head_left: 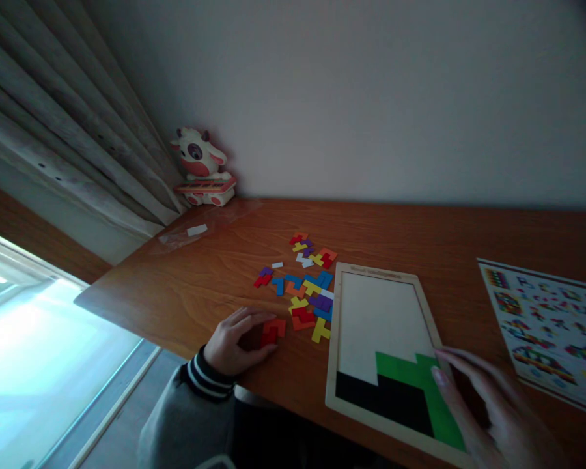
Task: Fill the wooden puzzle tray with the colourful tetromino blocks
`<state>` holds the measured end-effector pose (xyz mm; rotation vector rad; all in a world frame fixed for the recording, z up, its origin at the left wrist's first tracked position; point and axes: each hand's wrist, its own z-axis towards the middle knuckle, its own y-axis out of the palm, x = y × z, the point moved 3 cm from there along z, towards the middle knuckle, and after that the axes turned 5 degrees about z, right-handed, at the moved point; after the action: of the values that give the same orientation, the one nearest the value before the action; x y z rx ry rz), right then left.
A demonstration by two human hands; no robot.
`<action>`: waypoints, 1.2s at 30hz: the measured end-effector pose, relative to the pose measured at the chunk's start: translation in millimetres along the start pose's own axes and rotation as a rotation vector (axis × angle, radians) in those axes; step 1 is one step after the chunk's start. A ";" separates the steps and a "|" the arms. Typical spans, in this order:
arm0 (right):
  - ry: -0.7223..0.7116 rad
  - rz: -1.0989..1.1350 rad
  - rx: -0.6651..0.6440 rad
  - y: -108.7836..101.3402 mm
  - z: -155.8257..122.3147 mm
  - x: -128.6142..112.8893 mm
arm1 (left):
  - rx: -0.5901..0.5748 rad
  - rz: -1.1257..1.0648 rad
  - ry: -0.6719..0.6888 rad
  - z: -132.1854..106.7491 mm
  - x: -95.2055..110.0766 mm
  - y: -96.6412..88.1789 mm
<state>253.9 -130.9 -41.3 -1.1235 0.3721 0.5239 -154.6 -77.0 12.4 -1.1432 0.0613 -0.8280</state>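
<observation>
My left hand rests on the desk with thumb and fingers apart, curved beside a red puzzle piece and an orange-red one. Whether the fingertips touch them I cannot tell. My right hand lies over the right rim of the wooden puzzle tray, fingers spread, with nothing seen between them. Green pieces and black pieces fill the tray's near end; its far part shows the bare pale base. Several loose pieces in blue, yellow, purple, red, orange and white lie left of the tray.
A printed picture sheet lies to the tray's right. At the back left corner stands a toy cow with a keyboard, near clear plastic wrapping. A curtain hangs at the left, and the wall rises behind the desk.
</observation>
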 end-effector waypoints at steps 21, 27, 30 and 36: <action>-0.021 0.014 0.017 -3.9 4.2 -6.5 | -0.285 -0.245 -0.400 26.8 -10.3 4.9; -0.158 0.083 0.084 -10.3 11.1 -42.7 | -0.103 -0.852 -0.528 41.4 37.1 35.7; -0.152 0.232 0.026 -4.6 17.3 -79.8 | -0.079 -1.125 -0.540 48.6 68.9 61.8; -0.028 0.485 -0.062 9.6 29.3 -127.5 | -0.137 -1.324 -0.590 50.4 98.4 86.5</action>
<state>144.4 -127.3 30.8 -1.0843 0.6125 0.9814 -15.0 -83.9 -1.0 -1.4755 -1.2609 -1.5852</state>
